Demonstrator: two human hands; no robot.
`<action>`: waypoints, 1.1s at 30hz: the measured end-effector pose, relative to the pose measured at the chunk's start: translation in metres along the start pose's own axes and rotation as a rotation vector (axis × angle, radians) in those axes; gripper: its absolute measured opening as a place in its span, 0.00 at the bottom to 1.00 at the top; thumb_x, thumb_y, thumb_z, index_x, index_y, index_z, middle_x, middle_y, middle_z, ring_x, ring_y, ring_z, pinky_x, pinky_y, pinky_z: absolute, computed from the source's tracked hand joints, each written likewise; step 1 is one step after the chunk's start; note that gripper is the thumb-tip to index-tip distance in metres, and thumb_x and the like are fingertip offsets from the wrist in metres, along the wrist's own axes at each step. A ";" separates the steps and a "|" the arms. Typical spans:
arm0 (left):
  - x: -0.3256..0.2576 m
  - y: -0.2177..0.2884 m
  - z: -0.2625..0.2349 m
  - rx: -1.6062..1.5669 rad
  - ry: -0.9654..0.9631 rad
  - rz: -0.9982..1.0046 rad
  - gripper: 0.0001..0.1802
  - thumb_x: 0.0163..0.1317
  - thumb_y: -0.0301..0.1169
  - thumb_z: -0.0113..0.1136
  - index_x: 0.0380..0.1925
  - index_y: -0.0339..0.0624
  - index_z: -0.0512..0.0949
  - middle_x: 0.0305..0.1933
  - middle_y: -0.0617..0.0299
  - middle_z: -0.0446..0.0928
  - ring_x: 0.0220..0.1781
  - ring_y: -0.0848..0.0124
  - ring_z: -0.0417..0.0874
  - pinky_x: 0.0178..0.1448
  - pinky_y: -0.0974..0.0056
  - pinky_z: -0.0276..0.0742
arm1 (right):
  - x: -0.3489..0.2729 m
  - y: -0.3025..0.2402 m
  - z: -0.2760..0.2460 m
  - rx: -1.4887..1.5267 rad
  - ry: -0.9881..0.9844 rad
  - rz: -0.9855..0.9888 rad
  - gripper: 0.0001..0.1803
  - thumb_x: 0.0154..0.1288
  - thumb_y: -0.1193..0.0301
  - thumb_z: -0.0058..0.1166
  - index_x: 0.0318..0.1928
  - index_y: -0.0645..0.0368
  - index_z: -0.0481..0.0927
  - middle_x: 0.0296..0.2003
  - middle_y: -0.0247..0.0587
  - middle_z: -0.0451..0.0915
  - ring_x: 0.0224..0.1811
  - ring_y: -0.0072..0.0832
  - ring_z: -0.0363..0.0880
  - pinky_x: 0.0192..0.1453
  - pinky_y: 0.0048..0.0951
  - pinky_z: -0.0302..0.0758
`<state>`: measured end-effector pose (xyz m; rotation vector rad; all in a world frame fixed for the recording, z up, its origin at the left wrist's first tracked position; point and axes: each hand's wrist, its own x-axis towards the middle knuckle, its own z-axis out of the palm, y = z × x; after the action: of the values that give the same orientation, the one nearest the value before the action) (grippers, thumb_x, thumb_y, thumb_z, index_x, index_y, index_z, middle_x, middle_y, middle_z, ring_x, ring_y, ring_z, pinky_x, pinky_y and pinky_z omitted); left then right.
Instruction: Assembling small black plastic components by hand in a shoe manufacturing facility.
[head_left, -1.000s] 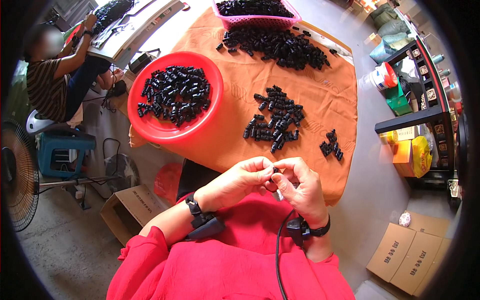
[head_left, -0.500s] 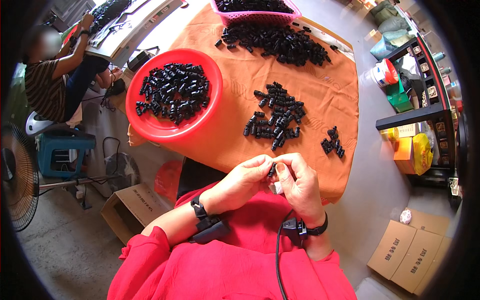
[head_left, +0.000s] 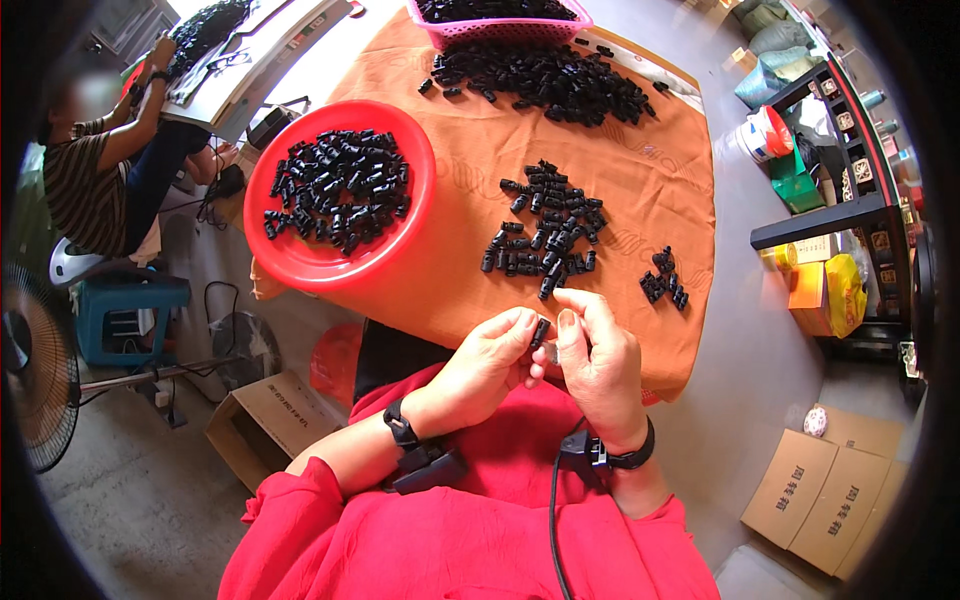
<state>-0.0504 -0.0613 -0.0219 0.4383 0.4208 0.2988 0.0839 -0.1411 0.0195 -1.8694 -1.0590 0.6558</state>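
My left hand (head_left: 480, 362) pinches a small black cylindrical plastic part (head_left: 539, 334) between thumb and fingertips, just in front of the table's near edge. Close beside it is my right hand (head_left: 603, 368), its thumb and forefinger apart with nothing visible between them; its other fingers are partly hidden. A small whitish patch (head_left: 551, 352) shows between the two hands, too unclear to name. Beyond them, a loose group of similar black parts (head_left: 553, 228) lies on the orange cloth (head_left: 460, 215). A smaller cluster of black pieces (head_left: 664, 280) lies to the right.
A red round basin (head_left: 418, 215) of black parts stands at the left of the table. Behind lie a large heap (head_left: 560, 82) and a pink basket (head_left: 500, 33) of them. Another person (head_left: 90, 180) sits at far left near a fan (head_left: 38, 365). Cardboard boxes (head_left: 812, 495) lie at right.
My right thumb and forefinger have moved apart and off the black part. It stays in my left fingers, now more exposed. The view has shifted slightly.
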 end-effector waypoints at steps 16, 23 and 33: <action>0.004 0.005 -0.006 -0.051 0.072 0.048 0.12 0.77 0.40 0.49 0.43 0.43 0.73 0.36 0.67 0.73 0.35 0.78 0.71 0.42 0.72 0.70 | 0.019 0.002 0.016 -0.253 0.028 -0.145 0.10 0.69 0.73 0.52 0.49 0.59 0.78 0.22 0.48 0.81 0.25 0.44 0.82 0.30 0.43 0.76; 0.004 0.006 -0.007 -0.021 0.112 0.050 0.11 0.77 0.38 0.48 0.40 0.44 0.72 0.36 0.68 0.72 0.36 0.78 0.71 0.43 0.72 0.71 | 0.022 0.002 0.019 -0.259 0.021 -0.125 0.10 0.70 0.72 0.52 0.49 0.59 0.78 0.22 0.48 0.81 0.26 0.45 0.82 0.31 0.43 0.76; 0.005 0.004 -0.007 0.124 0.180 0.099 0.12 0.76 0.42 0.49 0.39 0.47 0.72 0.33 0.69 0.74 0.34 0.79 0.74 0.39 0.72 0.70 | 0.023 -0.001 0.020 -0.239 0.025 -0.119 0.09 0.70 0.71 0.52 0.48 0.59 0.78 0.24 0.50 0.81 0.28 0.46 0.83 0.31 0.43 0.77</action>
<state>-0.0503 -0.0535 -0.0277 0.5563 0.5966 0.4110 0.0796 -0.1123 0.0097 -1.9928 -1.2673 0.4516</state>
